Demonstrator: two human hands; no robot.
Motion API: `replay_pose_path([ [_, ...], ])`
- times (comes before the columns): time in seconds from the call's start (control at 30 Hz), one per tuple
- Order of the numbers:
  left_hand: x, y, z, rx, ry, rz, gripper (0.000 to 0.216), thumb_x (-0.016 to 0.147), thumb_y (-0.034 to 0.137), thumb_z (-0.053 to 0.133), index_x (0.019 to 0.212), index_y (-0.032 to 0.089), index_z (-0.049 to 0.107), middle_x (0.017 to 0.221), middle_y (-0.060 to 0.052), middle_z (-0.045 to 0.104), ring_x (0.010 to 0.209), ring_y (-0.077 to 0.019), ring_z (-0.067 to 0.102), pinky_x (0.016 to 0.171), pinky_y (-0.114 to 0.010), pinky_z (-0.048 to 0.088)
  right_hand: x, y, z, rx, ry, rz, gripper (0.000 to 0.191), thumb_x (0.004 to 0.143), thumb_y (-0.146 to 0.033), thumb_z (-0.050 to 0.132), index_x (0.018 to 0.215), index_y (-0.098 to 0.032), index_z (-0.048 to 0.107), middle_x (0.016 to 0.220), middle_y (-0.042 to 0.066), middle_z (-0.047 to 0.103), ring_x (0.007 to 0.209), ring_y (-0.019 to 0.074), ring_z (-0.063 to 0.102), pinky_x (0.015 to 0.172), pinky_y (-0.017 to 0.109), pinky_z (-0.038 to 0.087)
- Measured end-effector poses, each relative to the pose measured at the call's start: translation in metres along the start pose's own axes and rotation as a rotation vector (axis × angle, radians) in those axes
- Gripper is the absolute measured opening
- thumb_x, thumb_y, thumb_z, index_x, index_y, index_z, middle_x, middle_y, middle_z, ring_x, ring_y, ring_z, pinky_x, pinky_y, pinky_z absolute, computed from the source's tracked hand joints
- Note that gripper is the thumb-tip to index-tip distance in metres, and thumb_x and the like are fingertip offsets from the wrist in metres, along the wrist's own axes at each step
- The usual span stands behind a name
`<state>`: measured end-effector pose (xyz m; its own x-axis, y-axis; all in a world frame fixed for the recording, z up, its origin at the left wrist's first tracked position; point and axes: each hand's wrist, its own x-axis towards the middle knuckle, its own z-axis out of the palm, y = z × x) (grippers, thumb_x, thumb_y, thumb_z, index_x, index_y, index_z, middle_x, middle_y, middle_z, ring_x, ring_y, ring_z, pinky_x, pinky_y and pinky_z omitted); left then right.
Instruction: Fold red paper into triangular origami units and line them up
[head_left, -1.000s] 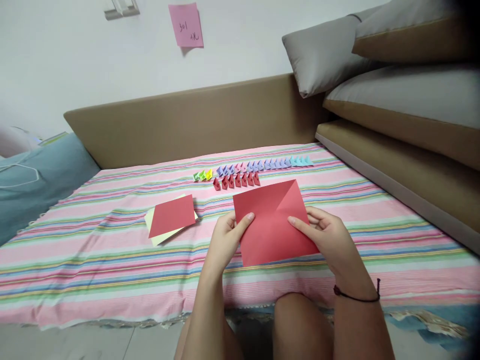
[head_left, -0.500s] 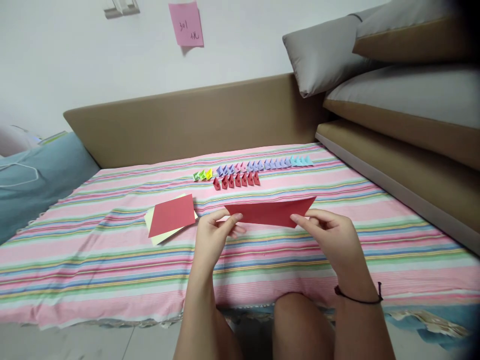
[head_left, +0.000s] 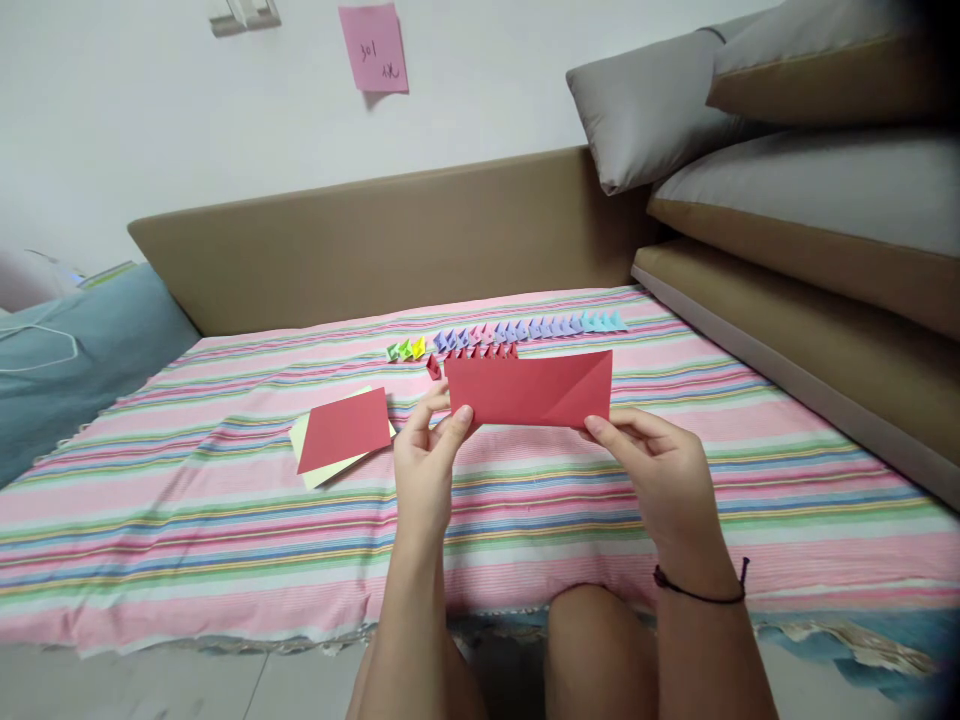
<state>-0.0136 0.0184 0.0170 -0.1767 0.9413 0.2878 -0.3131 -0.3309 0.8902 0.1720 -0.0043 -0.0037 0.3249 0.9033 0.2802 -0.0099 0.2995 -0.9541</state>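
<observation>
I hold a red paper sheet (head_left: 529, 388) up in front of me, folded over into a long strip with a diagonal crease on its right part. My left hand (head_left: 427, 460) pinches its lower left corner. My right hand (head_left: 656, 465) pinches its lower right corner. Behind the sheet, rows of several small folded paper pieces (head_left: 517, 330) in green, yellow, purple, blue and red lie on the striped cloth (head_left: 225, 500). The sheet hides part of the red row.
A small stack of paper squares (head_left: 343, 432), red on top of pale yellow, lies left of my hands. Grey and tan cushions (head_left: 787, 150) are piled at the right. A blue pillow (head_left: 67, 350) lies at the left. A pink note (head_left: 373, 48) is stuck on the wall.
The red sheet was open and facing me a second ago. It tipped flat, and now stands folded over as a strip, raised a little higher in both hands.
</observation>
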Motion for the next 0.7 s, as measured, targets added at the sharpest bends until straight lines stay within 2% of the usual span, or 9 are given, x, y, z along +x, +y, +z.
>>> replay_pose_path([
  [0.1,-0.005,-0.005,0.014,-0.259,0.024,-0.052,0.039,0.063,0.027,0.078,0.099,0.024,0.064,0.111,-0.005,0.064,0.103,-0.0184,0.061,0.092,-0.031,0.048,-0.002,-0.002,0.011,0.118,0.027,-0.013,0.012,0.071,-0.029,0.073,0.074,-0.02,0.067,0.075,0.001,0.071,0.073,0.0167,0.066,0.069,0.028,0.054],
  [0.23,-0.01,-0.012,0.025,-0.461,-0.005,-0.168,0.042,0.065,0.031,0.077,0.104,0.024,0.063,0.107,-0.006,0.067,0.101,-0.02,0.062,0.09,-0.034,0.049,-0.004,-0.001,0.019,0.113,-0.127,-0.011,0.011,0.07,-0.028,0.072,0.076,-0.02,0.067,0.078,0.003,0.071,0.077,0.0196,0.067,0.07,0.031,0.055],
  [0.33,-0.011,-0.014,0.028,-0.466,0.065,-0.141,0.037,0.07,0.021,0.073,0.105,0.025,0.063,0.102,-0.004,0.069,0.098,-0.0172,0.063,0.086,-0.031,0.05,-0.003,0.001,0.019,0.132,-0.235,0.023,0.015,0.071,-0.028,0.072,0.082,-0.02,0.066,0.085,0.005,0.07,0.084,0.0204,0.067,0.077,0.032,0.054],
  [0.5,-0.013,-0.014,0.03,-0.399,0.123,-0.125,0.034,0.07,0.017,0.072,0.103,0.022,0.065,0.098,-0.004,0.071,0.092,-0.0152,0.065,0.082,-0.027,0.051,-0.003,-0.002,0.026,0.307,-0.143,0.049,0.048,0.066,-0.024,0.077,0.106,-0.026,0.05,0.101,0.003,0.068,0.097,0.0193,0.065,0.085,0.033,0.052],
  [0.57,-0.015,-0.014,0.033,-0.372,0.116,-0.135,0.034,0.07,0.017,0.073,0.103,0.021,0.065,0.098,-0.004,0.071,0.092,-0.0156,0.065,0.081,-0.027,0.051,-0.005,-0.004,0.032,0.35,-0.119,0.083,0.045,0.07,-0.026,0.074,0.108,-0.024,0.05,0.103,0.005,0.068,0.099,0.0204,0.064,0.087,0.035,0.051],
  [0.7,-0.02,-0.014,0.04,-0.337,0.115,-0.145,0.038,0.069,0.02,0.073,0.106,0.021,0.063,0.102,-0.004,0.07,0.098,-0.0181,0.064,0.084,-0.028,0.051,-0.012,-0.007,0.044,0.358,-0.092,0.131,0.024,0.077,-0.03,0.067,0.096,-0.018,0.06,0.102,0.007,0.069,0.097,0.0214,0.064,0.089,0.037,0.05],
])
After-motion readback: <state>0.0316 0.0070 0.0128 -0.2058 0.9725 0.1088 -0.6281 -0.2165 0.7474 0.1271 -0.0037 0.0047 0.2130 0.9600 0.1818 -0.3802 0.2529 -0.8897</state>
